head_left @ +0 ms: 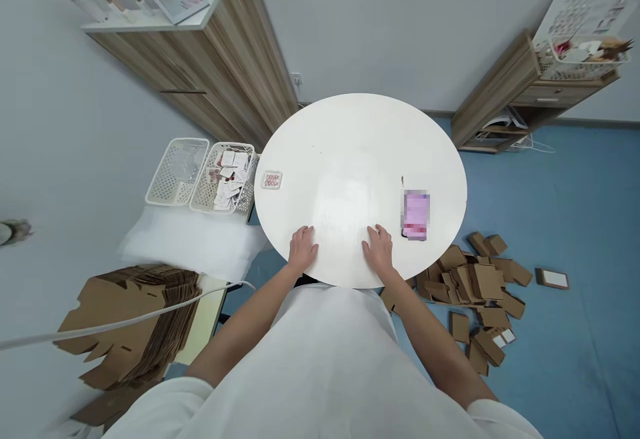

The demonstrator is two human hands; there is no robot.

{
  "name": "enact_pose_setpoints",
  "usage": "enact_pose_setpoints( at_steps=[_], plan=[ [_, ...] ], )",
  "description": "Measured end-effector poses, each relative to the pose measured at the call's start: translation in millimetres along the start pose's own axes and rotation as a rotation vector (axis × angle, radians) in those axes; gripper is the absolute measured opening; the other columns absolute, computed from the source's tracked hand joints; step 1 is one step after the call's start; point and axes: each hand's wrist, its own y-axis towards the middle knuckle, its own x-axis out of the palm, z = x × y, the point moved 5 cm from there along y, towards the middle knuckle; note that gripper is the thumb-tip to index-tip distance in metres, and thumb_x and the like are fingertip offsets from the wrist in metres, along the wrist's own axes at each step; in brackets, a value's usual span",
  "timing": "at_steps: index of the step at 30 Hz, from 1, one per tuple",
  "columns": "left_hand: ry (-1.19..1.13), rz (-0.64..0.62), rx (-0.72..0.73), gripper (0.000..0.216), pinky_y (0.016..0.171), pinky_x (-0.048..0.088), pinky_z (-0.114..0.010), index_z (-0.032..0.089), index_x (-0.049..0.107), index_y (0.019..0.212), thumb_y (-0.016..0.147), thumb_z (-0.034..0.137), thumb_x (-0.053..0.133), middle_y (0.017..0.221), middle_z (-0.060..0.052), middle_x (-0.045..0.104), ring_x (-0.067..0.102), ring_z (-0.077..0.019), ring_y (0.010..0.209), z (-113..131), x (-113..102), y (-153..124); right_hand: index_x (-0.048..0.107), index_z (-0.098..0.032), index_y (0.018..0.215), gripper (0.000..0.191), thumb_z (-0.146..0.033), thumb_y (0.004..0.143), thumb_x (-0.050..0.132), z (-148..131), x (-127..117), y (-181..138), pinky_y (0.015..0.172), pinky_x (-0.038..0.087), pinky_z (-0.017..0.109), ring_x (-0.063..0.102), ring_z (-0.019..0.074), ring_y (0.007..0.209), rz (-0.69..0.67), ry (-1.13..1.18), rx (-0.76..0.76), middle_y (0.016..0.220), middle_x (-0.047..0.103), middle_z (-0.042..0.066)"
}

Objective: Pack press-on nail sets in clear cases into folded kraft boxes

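Observation:
Both of my hands rest on a round white table point(360, 132), near its front edge. My left hand point(302, 250) lies with its fingers apart and nothing in it. My right hand point(380, 251) is likewise spread on the tabletop, holding nothing. Right of it lies a purple-pink rectangular item point(416, 215), blurred, perhaps a phone; a small dark cord shows at its edge. Toward the table's left rim sits a small clear case point(272, 180) with reddish pieces inside, beyond my left hand. Neither hand touches these things.
Left of the table stand two white baskets, one point(200, 198) holding cards and small packs, the other point(155, 186) clear plastic. Flattened cardboard point(125, 319) is stacked lower left. Folded brown boxes point(485, 282) lie on the floor at right. A white cable point(150, 309) crosses the left side.

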Motion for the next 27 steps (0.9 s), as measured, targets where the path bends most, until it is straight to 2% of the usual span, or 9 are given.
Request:
enact_pose_setpoints(
  at_steps=[4,7,11,16,20,22,24,27],
  plan=[
    [0.159,-0.029,0.197,0.041,0.096,0.028,-0.046,0.022,0.045,0.122,0.081,0.029,0.044,0.135,-0.011,0.036,0.03,-0.0295,0.124,9,-1,-5,0.051,-0.022,0.113,0.034,-0.022,0.081,0.04,-13,-3,-10,0.091,0.031,0.042,0.038,0.0255,0.113,-0.016,-0.063,-0.154,0.125,0.044,0.01],
    [0.23,-0.088,0.261,0.039,0.098,0.021,-0.05,0.025,0.048,0.12,0.081,0.031,0.044,0.138,-0.01,0.033,0.025,-0.0302,0.127,12,1,-4,0.057,-0.023,0.103,0.026,-0.022,0.082,0.041,-24,-1,-13,0.092,0.027,0.044,0.039,0.025,0.111,-0.076,-0.119,-0.241,0.124,0.047,0.009],
    [0.25,-0.113,0.252,0.041,0.098,0.018,-0.052,0.025,0.048,0.121,0.08,0.032,0.046,0.141,-0.011,0.029,0.021,-0.0317,0.129,9,3,2,0.059,-0.023,0.098,0.023,-0.024,0.083,0.041,-26,0,-9,0.089,0.027,0.045,0.04,0.0263,0.109,-0.075,-0.176,-0.156,0.124,0.047,0.011],
    [0.187,-0.125,0.283,0.041,0.097,0.02,-0.051,0.024,0.048,0.12,0.08,0.034,0.046,0.141,-0.013,0.028,0.022,-0.032,0.128,3,5,5,0.059,-0.023,0.098,0.023,-0.025,0.082,0.043,-24,2,-9,0.089,0.028,0.045,0.039,0.0268,0.11,-0.062,-0.163,-0.077,0.122,0.047,0.011],
    [0.11,-0.136,0.333,0.044,0.097,0.021,-0.049,0.023,0.046,0.122,0.08,0.035,0.046,0.141,-0.013,0.029,0.023,-0.0316,0.128,-1,3,4,0.058,-0.023,0.099,0.024,-0.03,0.08,0.045,-28,-1,-14,0.09,0.03,0.046,0.039,0.0275,0.112,0.03,-0.07,-0.028,0.12,0.047,0.01],
    [0.069,-0.121,0.333,0.046,0.098,0.021,-0.049,0.023,0.044,0.125,0.081,0.037,0.045,0.141,-0.013,0.028,0.024,-0.0311,0.128,-8,-4,7,0.057,-0.023,0.1,0.025,-0.029,0.08,0.045,-38,-4,-12,0.09,0.031,0.046,0.041,0.0264,0.11,0.099,0.024,-0.028,0.116,0.05,0.01],
    [0.019,-0.068,0.274,0.05,0.098,0.022,-0.049,0.022,0.04,0.128,0.081,0.04,0.044,0.141,-0.013,0.028,0.023,-0.0311,0.128,-24,-17,18,0.057,-0.022,0.101,0.025,-0.028,0.079,0.045,-56,-4,-2,0.09,0.033,0.045,0.045,0.0246,0.106,0.131,0.143,-0.033,0.11,0.053,0.009],
    [-0.098,0.061,0.142,0.055,0.099,0.024,-0.048,0.019,0.035,0.13,0.081,0.042,0.044,0.14,-0.014,0.027,0.023,-0.0306,0.128,-62,-48,48,0.055,-0.022,0.103,0.027,-0.026,0.079,0.044,-97,8,29,0.084,0.041,0.04,0.052,0.02,0.095,0.044,0.377,-0.006,0.103,0.058,0.008]
  ],
)
